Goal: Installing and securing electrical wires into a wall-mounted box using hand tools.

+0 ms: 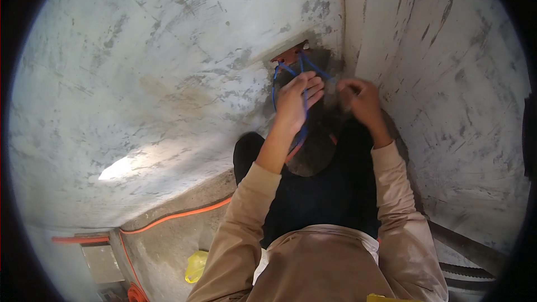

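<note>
A recessed reddish-brown wall box (289,56) sits in the plastered wall, with several blue wires (319,69) coming out of it. My left hand (295,99) is just below the box. Its thumb and index finger close on a blue wire that runs down across the palm, while the other fingers stretch to the right. On the right, my right hand (362,100) is closed, fingertips pinched at the end of another blue wire that slants out of the box. Motion blurs these fingertips a little. More blue wire hangs down between my knees.
Plastered walls (140,67) meet in a corner right of the box. An orange cable (184,213) runs along the floor at the left. Nearby lie a yellow bag (196,265) and a grey box (103,263). Dark ribbed hoses (467,270) lie at the lower right.
</note>
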